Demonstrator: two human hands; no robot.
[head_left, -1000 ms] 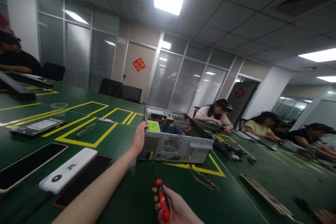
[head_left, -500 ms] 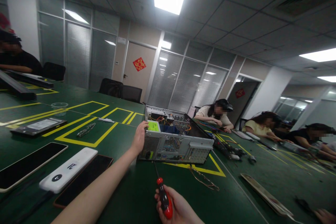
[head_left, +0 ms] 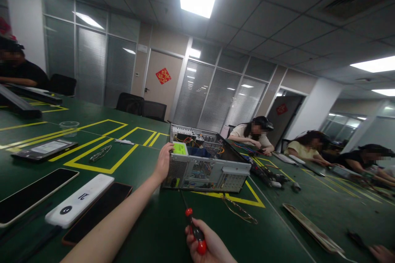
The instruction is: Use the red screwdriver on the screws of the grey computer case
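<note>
An open computer case (head_left: 212, 174) lies on the green table with its perforated metal back panel toward me. Inside show coloured wires and a power supply with a yellow-green label (head_left: 180, 148). My left hand (head_left: 164, 160) grips the case's near left corner, its fingers over the top edge beside that label. In my right hand (head_left: 206, 240) is a red and black screwdriver (head_left: 195, 230), the fingers wrapped round its handle. The thin shaft points up and away toward the bottom edge of the back panel; whether the tip touches the panel I cannot tell.
To the left lie a hard drive (head_left: 45, 148), a white power bank (head_left: 80, 199), two phones, a clear plastic cup (head_left: 69, 128) and a small clear packet (head_left: 101, 153). Glasses (head_left: 239, 209) rest before the case. Another phone (head_left: 311, 228) lies right. Several people work around the table.
My right hand and the screwdriver have shifted slightly right, and the handle leans a little more. The left hand keeps its hold on the computer case, which stays in place.
</note>
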